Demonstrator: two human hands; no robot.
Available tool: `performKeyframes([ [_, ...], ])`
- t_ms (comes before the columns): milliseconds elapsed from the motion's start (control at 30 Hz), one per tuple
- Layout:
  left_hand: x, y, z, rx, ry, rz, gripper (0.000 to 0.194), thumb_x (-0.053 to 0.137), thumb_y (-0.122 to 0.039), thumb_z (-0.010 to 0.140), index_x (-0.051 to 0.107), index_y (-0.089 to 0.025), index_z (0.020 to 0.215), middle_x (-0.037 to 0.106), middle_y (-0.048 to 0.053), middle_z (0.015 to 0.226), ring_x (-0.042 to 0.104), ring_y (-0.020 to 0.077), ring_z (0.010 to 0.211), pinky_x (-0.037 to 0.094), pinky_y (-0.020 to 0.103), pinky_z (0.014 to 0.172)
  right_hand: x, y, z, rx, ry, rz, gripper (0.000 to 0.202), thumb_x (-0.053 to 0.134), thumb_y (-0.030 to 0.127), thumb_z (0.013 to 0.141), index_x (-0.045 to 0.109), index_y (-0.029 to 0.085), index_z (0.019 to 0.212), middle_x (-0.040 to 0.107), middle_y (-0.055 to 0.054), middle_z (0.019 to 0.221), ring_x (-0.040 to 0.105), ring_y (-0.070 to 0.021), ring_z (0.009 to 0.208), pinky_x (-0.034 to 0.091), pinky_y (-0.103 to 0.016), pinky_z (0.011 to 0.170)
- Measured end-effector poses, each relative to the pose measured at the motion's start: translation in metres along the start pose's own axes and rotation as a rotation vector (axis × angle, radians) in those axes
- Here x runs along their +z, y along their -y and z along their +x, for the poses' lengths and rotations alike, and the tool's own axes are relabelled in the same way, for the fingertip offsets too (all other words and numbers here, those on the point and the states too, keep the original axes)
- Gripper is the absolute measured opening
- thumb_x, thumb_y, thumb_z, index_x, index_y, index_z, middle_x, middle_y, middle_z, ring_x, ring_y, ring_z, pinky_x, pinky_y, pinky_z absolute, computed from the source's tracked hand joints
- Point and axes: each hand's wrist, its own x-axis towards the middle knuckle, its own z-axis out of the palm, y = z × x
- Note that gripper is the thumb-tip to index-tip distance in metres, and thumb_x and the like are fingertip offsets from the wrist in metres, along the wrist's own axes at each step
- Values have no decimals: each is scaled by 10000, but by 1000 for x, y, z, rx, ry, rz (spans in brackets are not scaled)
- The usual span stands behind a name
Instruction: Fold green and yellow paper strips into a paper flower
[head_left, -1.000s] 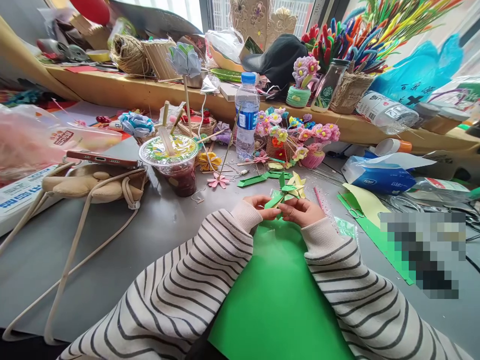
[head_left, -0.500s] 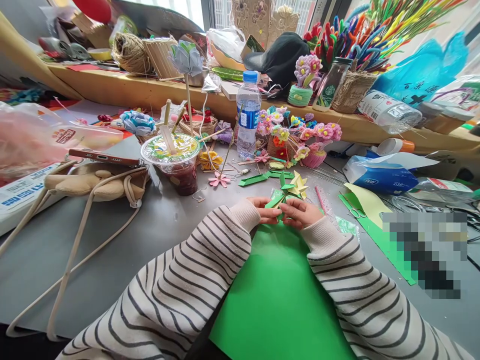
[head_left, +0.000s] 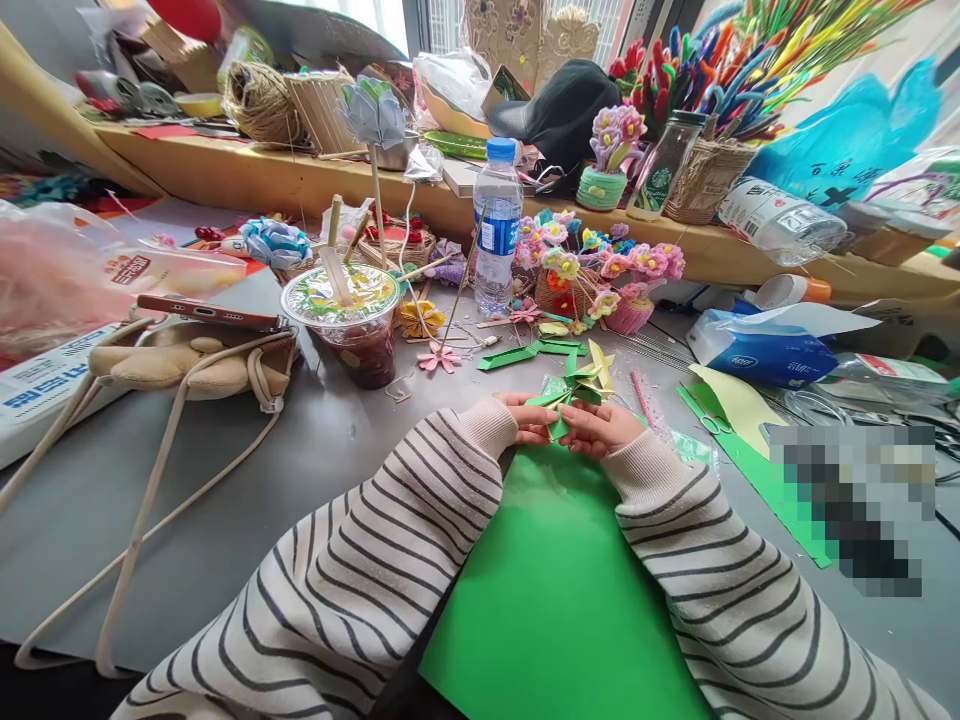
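Both hands meet at the middle, above the far end of a large green sheet (head_left: 562, 580). My left hand (head_left: 527, 418) is closed on a folded green paper piece (head_left: 559, 428) from the left. From the right, the fingers of my right hand (head_left: 598, 428) pinch the same piece. Green and pale yellow pointed paper strips (head_left: 600, 370) stick out beyond the fingertips. Just behind lie folded green strips (head_left: 510, 357) on the grey table (head_left: 337, 520). The fingertips partly hide the held piece.
A lidded cup of dark drink (head_left: 367, 350) stands left of a water bottle (head_left: 496, 240). A phone (head_left: 210, 312) rests on a beige bag (head_left: 187, 375) at left. Scissors (head_left: 715, 424), green and yellow paper and a blue tissue pack (head_left: 757, 350) lie at right.
The green and yellow paper piece has turned a little between my fingers, and its upright green tip has dropped. Both hands have shifted only slightly.
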Motion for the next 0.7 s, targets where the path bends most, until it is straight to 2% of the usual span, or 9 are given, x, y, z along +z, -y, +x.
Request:
performKeyframes([
  [167, 2, 2, -1, 33, -12, -26, 221, 712, -109, 471, 598, -100, 661, 607, 13, 561, 572, 95, 543, 456, 226, 615, -1, -1, 2, -23, -14, -3, 288, 709, 377, 451, 592, 155, 591, 534, 35, 457, 486, -66, 398, 398, -194, 395],
  [267, 4, 5, 0, 72, -30, -20, 284, 738, -95, 411, 600, -106, 659, 593, -9, 557, 562, 87, 532, 458, 242, 645, -1, -1, 2, -28, -22, 2, 299, 711, 378, 440, 586, 149, 586, 509, 48, 439, 455, -53, 379, 383, -197, 398],
  [367, 5, 7, -1, 85, -58, 8, 319, 753, -106, 378, 594, -114, 654, 575, -30, 550, 547, 73, 516, 460, 238, 631, 1, 0, 1, -20, -26, 2, 299, 713, 366, 435, 578, 142, 580, 496, 54, 432, 443, -48, 374, 366, -197, 396],
  [700, 10, 10, -1, 129, -127, 54, 290, 729, -99, 446, 520, -114, 647, 520, -52, 505, 525, 65, 463, 465, 241, 564, 6, -4, 2, -56, -90, 41, 307, 716, 341, 415, 543, 137, 566, 485, 80, 435, 397, -21, 345, 286, -183, 368],
])
